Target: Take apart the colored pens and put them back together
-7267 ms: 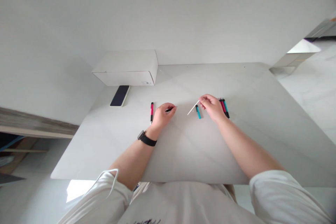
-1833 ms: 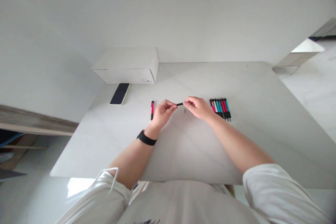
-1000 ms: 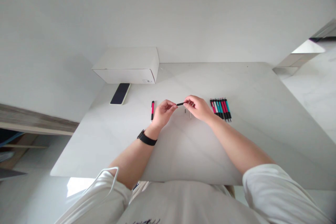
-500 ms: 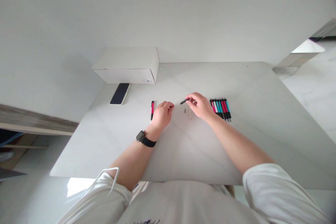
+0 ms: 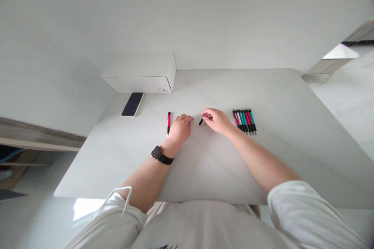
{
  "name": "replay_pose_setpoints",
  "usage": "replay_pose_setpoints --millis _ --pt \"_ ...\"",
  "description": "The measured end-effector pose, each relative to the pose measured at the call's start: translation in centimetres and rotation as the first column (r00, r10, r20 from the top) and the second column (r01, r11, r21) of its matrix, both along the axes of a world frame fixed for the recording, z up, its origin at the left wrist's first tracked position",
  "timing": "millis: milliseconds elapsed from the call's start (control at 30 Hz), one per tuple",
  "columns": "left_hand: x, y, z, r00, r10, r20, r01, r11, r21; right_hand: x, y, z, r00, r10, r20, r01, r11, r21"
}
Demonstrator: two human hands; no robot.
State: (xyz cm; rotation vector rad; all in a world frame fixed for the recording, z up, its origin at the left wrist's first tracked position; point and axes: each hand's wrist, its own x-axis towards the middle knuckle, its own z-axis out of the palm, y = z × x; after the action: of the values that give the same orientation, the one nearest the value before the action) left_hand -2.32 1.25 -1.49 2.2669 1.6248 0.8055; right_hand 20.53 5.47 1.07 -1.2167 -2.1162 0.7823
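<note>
Pinched between the fingertips of my right hand (image 5: 214, 118) is a short black pen part (image 5: 201, 121), its free end tilted down toward me. Under that hand, a thin white refill (image 5: 211, 129) lies on the table, mostly covered, with a tiny dark piece (image 5: 205, 123) beside it. My left hand (image 5: 180, 127) is closed, thumb against fingers; whatever it may hold is too small to make out. Just left of it lies a pink and black pen (image 5: 168, 123). A row of several pink, white, teal and black pens (image 5: 244, 121) sits right of my right hand.
A long white box (image 5: 137, 84) stands at the back left against the wall. In front of it lies a phone (image 5: 133, 104). The white marbled table (image 5: 216, 175) reaches back to the wall. A black watch (image 5: 162, 155) is on my left wrist.
My right hand has moved slightly left and toward me, turning the black pen part from nearly level to steeply downward. It now covers more of the refill. My left hand has barely moved.
</note>
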Motion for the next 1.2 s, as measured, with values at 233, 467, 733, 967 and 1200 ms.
replay_pose_setpoints --millis 233,467,733,967,1200 --pt "0.3 -0.6 0.4 0.997 0.05 0.059 -0.05 0.999 0.006 -0.9 -0.1 0.2 0.993 0.028 0.119 -0.03 1.0 0.01" --pt "0.7 -0.8 1.0 0.994 0.058 0.09 -0.061 0.998 0.035 -2.2 0.4 -0.3 0.982 0.002 0.186 -0.009 0.999 0.038" --pt "1.3 -1.1 1.0 0.993 0.117 0.02 -0.118 0.992 0.043 -3.0 0.4 -0.6 0.96 -0.021 0.28 -0.01 0.994 0.109" --pt "1.3 -1.2 0.9 0.989 0.109 -0.098 -0.106 0.994 0.037 -2.0 0.7 -0.2 0.98 -0.1 0.171 0.075 0.986 0.148" --pt "1.2 -1.2 1.0 0.98 0.086 -0.179 -0.08 0.996 0.041 0.2 -0.3 3.1 0.987 -0.152 0.048 0.138 0.966 0.219"
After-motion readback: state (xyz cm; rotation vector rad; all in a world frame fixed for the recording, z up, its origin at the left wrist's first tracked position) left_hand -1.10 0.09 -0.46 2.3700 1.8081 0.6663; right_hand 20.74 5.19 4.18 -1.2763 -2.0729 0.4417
